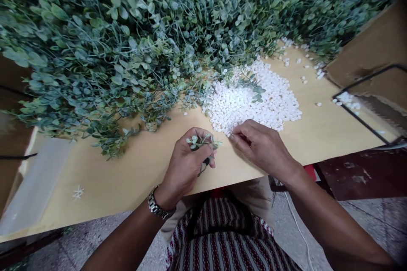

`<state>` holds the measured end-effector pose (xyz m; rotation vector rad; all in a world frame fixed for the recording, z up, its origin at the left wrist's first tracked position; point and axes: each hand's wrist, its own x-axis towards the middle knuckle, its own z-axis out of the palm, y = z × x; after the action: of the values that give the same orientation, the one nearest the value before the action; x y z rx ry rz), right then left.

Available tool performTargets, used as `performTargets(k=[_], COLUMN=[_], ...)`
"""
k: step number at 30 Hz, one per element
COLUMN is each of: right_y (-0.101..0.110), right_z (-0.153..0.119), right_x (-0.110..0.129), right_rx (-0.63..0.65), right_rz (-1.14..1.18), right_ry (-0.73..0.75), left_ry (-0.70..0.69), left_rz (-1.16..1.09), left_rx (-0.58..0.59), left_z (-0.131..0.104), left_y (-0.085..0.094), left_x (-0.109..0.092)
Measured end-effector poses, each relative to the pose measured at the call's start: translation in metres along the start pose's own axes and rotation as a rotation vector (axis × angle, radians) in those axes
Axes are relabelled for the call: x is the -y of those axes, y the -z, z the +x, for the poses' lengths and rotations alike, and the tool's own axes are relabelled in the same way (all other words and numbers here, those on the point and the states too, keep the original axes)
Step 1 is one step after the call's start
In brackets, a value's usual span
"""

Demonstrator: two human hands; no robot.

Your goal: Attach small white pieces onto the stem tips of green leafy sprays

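My left hand [187, 159], with a metal watch at the wrist, is closed around a small sprig of artificial leaves [199, 140]. Its green leaves poke out above the thumb, and part of the stem is hidden in the palm. To the right, my right hand [262, 144] has its fingers pinched together at the front edge of a pile of small white beads [254, 101]. Whatever those fingertips hold, if anything, is too small to make out. A loose leafy stem [257, 89] lies on top of the pile.
A dense heap of artificial greenery [152, 38] covers the back of the tan table [127, 178]. Small white star-shaped pieces [78, 192] lie at the left, beside a translucent strip [40, 186]. Cardboard [372, 51] and a black metal frame [362, 122] stand at the right.
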<state>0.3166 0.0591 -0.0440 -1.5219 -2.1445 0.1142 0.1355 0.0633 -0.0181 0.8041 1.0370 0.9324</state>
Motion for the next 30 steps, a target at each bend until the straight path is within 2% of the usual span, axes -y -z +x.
performTargets(k=[7,12,19,22,26,30], right_y=[0.0,0.0,0.003,0.004,0.004,0.004], right_z=[-0.007,-0.009,-0.007,-0.006,-0.011,-0.019], right_x=[0.0,0.0,0.003,0.003,0.001,0.0], right_rx=[0.01,-0.046,0.064,0.057,-0.029,-0.061], right_rz=[-0.034,-0.1,-0.154,-0.148,0.049,0.43], right_ry=[0.001,0.089,0.045,0.057,0.065,-0.104], left_ry=[-0.004,-0.011,0.019,0.011,-0.013,0.007], left_rz=[0.026,0.012,0.004,0.033,0.053,0.071], left_rx=[0.04,0.02,-0.003,-0.006,0.004,0.001], left_z=[-0.001,-0.001,-0.001,-0.003,-0.004,-0.004], left_y=[0.003,0.003,0.001,0.001,0.001,0.002], left_x=[0.0,0.002,0.003,0.003,0.003,0.003])
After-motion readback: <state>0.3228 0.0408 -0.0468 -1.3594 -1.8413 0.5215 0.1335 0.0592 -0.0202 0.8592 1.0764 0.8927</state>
